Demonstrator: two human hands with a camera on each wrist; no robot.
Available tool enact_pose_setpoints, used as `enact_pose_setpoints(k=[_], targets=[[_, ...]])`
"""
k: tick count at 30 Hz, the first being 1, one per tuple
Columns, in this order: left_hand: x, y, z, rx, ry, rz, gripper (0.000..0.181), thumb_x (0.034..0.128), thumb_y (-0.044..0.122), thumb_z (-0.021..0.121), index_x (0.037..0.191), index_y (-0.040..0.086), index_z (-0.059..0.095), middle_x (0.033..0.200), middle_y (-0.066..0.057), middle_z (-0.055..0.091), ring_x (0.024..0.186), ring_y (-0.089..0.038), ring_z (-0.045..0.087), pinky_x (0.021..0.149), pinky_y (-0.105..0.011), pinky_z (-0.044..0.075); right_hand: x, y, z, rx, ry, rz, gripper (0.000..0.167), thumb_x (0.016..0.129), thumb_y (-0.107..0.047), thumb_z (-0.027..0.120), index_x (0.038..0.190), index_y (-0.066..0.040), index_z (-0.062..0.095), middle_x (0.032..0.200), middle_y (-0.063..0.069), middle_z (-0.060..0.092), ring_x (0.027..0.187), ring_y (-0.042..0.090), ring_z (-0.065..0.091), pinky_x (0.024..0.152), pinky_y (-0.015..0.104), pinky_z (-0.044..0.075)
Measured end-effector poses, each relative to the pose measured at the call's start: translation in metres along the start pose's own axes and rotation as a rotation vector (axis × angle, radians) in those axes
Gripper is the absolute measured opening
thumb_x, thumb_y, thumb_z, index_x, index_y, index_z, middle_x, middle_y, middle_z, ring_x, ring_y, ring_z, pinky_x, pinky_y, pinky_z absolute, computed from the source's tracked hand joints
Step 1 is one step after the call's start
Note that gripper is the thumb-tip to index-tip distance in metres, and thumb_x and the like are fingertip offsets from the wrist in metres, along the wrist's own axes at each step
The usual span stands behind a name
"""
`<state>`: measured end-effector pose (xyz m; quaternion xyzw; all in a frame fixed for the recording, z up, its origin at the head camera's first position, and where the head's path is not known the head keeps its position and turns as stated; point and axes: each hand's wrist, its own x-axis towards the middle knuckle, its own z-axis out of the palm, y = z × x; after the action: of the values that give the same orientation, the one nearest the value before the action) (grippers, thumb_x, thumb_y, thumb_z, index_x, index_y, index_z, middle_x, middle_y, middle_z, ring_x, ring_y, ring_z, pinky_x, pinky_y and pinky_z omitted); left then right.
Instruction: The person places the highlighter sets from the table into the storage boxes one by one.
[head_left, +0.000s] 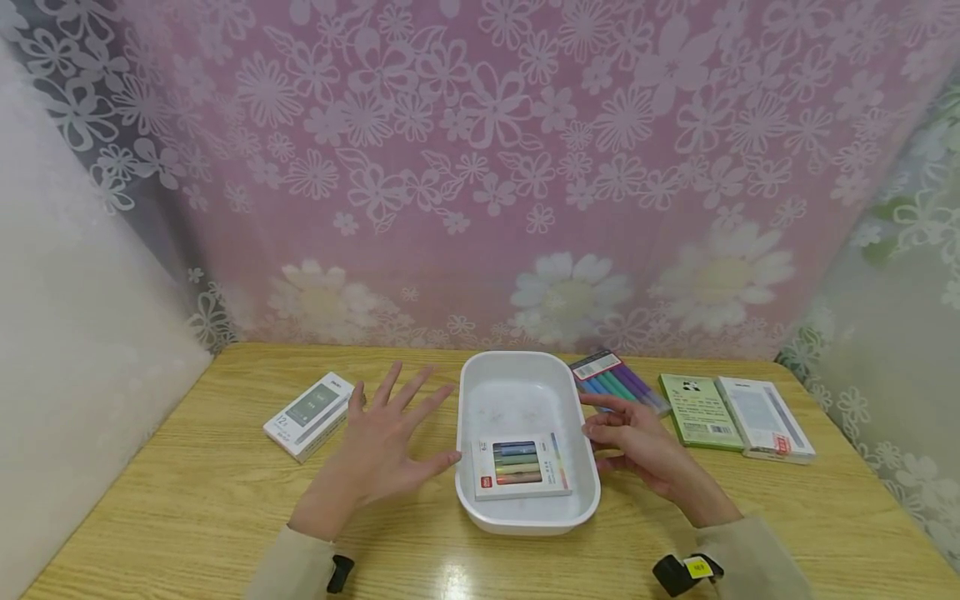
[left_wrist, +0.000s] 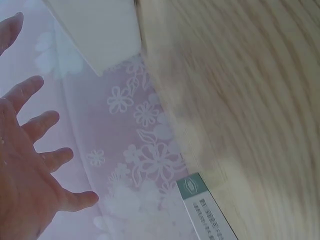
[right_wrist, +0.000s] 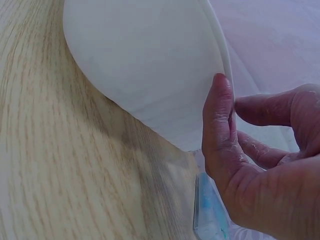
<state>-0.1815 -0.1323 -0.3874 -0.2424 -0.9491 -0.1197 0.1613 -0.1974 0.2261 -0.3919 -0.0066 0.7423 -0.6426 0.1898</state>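
While a wood-grained table [head_left: 187, 508] spreads below, a smooth white tub [head_left: 513, 404] with rounded corners sits upon it. Left of the tub, the left hand [head_left: 378, 446] splays its fingers wide, holding nothing; the right hand [head_left: 641, 446] pinches the tub's right rim. Farther right lies a shiny white box [head_left: 761, 412]. Inside the tub, a flat windowed carton [head_left: 553, 467] shows coloured sticks [head_left: 517, 461].

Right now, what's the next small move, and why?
I'd probably ease the left hand over to the white box just left of it: that hand is spread and empty, the right hand is at the rim of the white tray, and bare floor shows in the tray beyond the windowed pack.
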Motion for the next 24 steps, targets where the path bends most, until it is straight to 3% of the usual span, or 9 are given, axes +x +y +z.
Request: enact_pose_setpoints(k=[8,17,24], targets=[[-0.004,-0.018,-0.003,0.005,-0.05,-0.09,0.081,0.0875,0.071,0.06,0.158,0.038,0.038,0.17,-0.002,0.027,0.157,-0.044,0.019,0.11,-0.085,0.018,0.0,0.0,-0.001,0.013,0.011,0.015,0.064,0.102,-0.014,0.061,0.158,-0.005,0.033,0.103,0.001,0.07,0.092,0.018,0.073,0.07,0.03,0.063],[-0.011,-0.044,-0.005,0.035,-0.077,-0.166,0.081,0.0884,0.071,0.06,0.158,0.035,0.039,0.17,-0.006,0.028,0.154,-0.05,0.022,0.108,-0.086,0.02,0.0,0.002,-0.001,0.026,-0.012,-0.006,0.066,0.102,-0.016,0.061,0.159,-0.004,0.03,0.105,0.001,0.07,0.093,0.018,0.074,0.071,0.031,0.063],[-0.012,-0.068,-0.009,0.04,-0.164,-0.233,0.084,0.0893,0.075,0.055,0.16,0.034,0.034,0.171,-0.011,0.023,0.154,-0.052,0.019,0.106,-0.088,0.018,0.001,0.001,-0.001,0.032,-0.017,-0.007,0.066,0.102,-0.016,0.061,0.159,-0.004,0.03,0.105,0.0,0.07,0.092,0.017,0.074,0.071,0.031,0.063]])
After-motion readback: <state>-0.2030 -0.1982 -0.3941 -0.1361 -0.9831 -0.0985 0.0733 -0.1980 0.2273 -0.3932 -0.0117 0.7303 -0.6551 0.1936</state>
